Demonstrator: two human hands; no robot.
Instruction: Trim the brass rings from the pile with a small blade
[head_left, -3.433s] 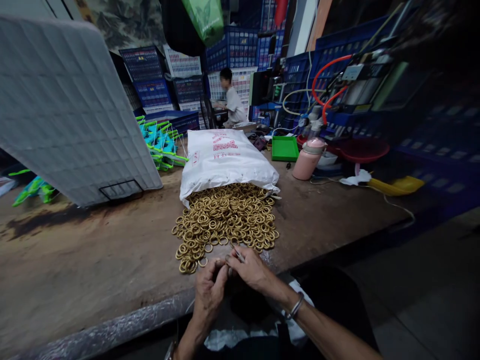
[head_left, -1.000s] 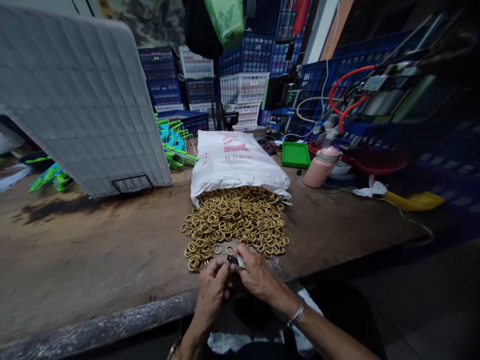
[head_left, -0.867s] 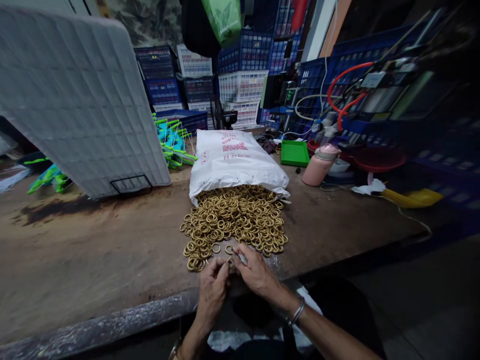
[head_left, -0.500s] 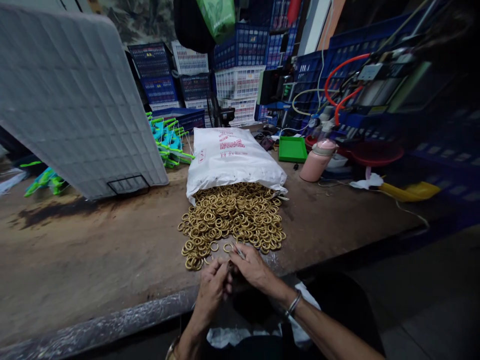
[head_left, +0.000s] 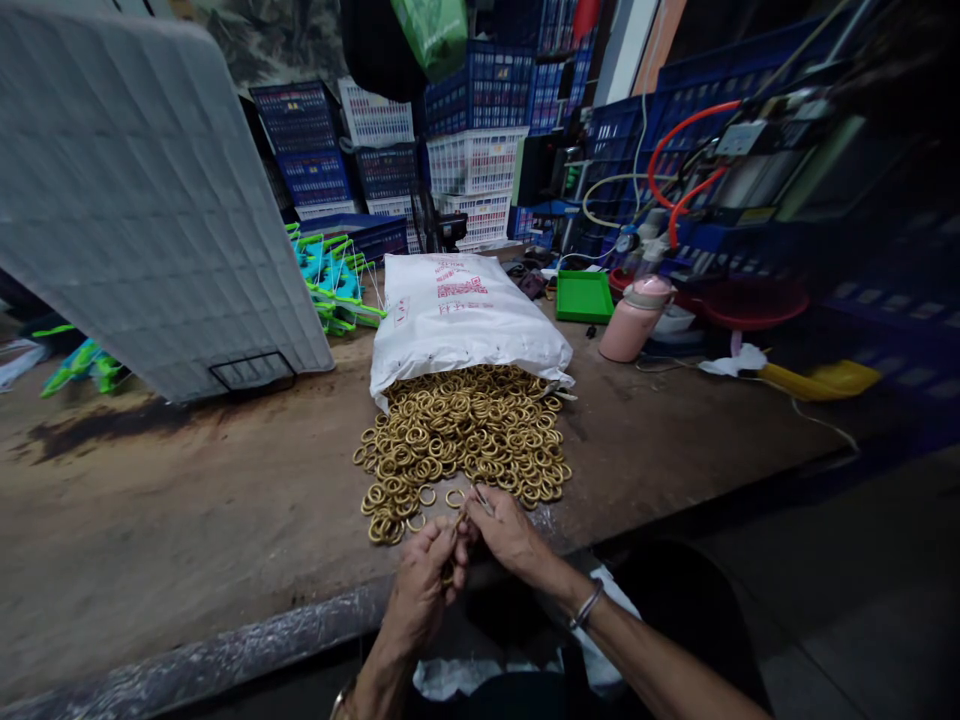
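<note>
Lower centre of the frame: left hand (head_left: 425, 580) and right hand (head_left: 510, 532) come together just below a heap of gold-coloured rings (head_left: 465, 430). Left grip narrow, fingertips pinching one ring (head_left: 458, 519); a second gold glint lower among those fingers, too covered to be sure of. Right grip closed round a slim tool (head_left: 482, 500), its tip up and left; blade or pick, cannot tell. Whether tool meets ring: hidden by the fingers.

On handling, my judgement: the ring is small and likely smooth, so a firm pinch near the working spot should stop it turning. Short, light strokes look best, tip directed away from the left thumb. Wrists low and steady would help; light is dim, so tilting the ring toward the eye may pay.

Heap spills from the mouth of a white sack (head_left: 469, 310), mid-frame on the tabletop (head_left: 225, 520). Loose ring (head_left: 454, 498) lies just above the fingertips, easily knocked; worth leaving it some room.
</note>
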